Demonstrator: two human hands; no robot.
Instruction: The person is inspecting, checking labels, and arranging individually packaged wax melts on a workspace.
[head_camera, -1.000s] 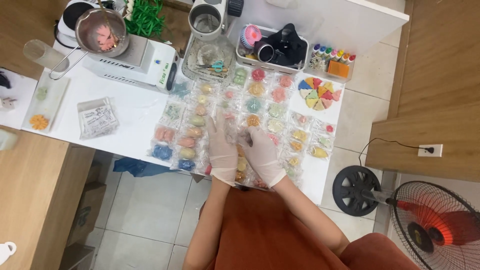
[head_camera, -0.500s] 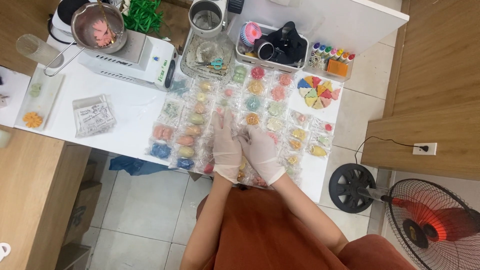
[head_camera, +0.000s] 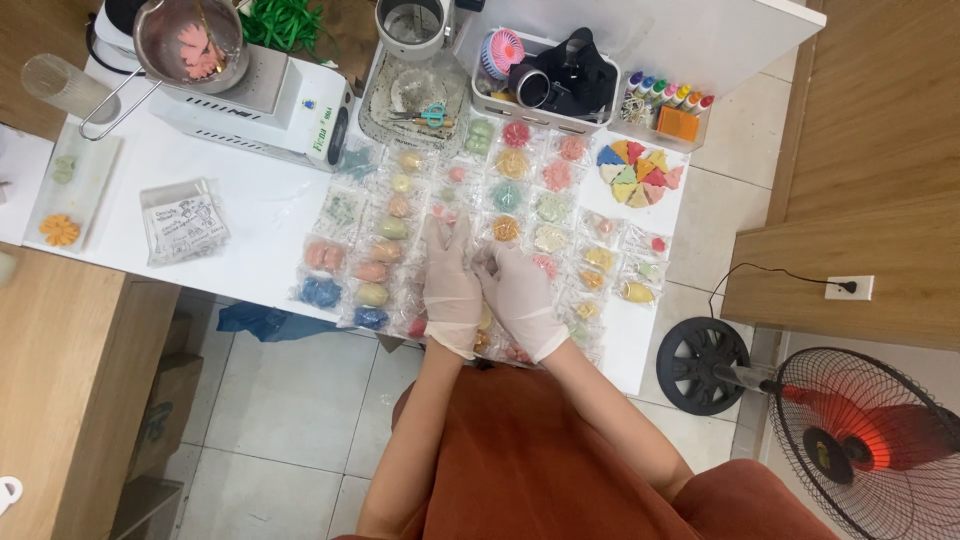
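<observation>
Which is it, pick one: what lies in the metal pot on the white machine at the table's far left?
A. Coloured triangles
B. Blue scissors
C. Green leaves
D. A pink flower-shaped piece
D: the metal pot on the white machine holds a pink flower-shaped piece; the gloved left hand and right hand work nearer, over the small clear packets.

Bare white table (head_camera: 255, 215) lies open at nine o'clock of the left hand (head_camera: 452, 285); packets (head_camera: 520, 195) crowd twelve and three o'clock; the white machine (head_camera: 265, 100) blocks eleven o'clock.
</observation>
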